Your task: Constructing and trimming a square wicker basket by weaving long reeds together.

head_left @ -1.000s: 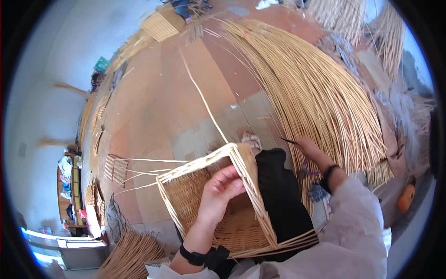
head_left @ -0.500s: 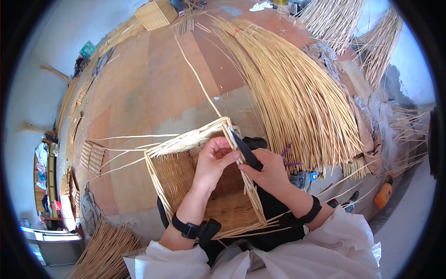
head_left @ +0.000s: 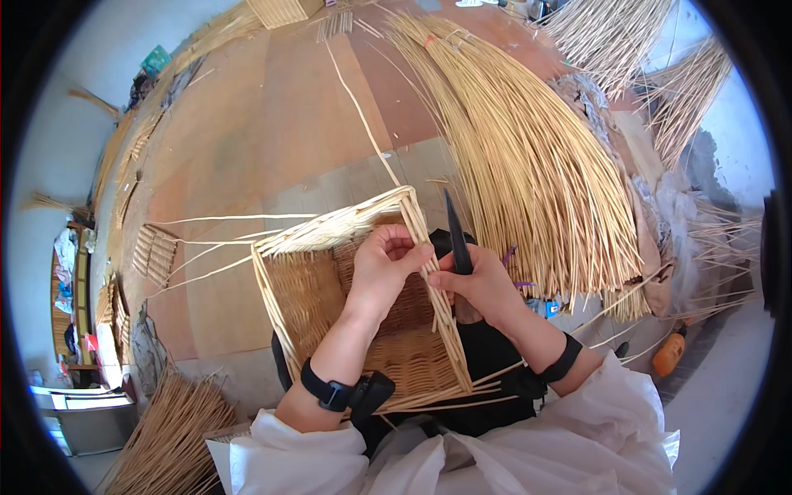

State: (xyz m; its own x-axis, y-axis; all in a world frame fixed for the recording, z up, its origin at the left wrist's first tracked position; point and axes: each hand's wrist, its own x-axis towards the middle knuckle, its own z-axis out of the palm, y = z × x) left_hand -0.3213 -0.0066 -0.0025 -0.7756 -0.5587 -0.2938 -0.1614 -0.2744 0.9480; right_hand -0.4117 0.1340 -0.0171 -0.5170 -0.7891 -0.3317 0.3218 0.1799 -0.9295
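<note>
A rectangular wicker basket, open side up, rests on my lap with its rim toward me. My left hand reaches over the inside and pinches the right-hand rim near the far corner. Against the outer side of that rim, my right hand holds a long dark pointed tool in its fist, tip up and away from the weave. The right thumb and forefinger press on the rim beside my left thumb. A brownish end of the tool shows below the right hand. Loose willow rods stick out from the basket's far left corner.
A big bundle of willow rods lies to the right on the boarded floor. More rods are heaped at the near left. An orange bottle lies at the right. A small woven piece is on the left.
The pointed tool has swung from lying across the rim to standing nearly upright outside it. My right fingers have come onto the rim. The left hand keeps its pinch.
</note>
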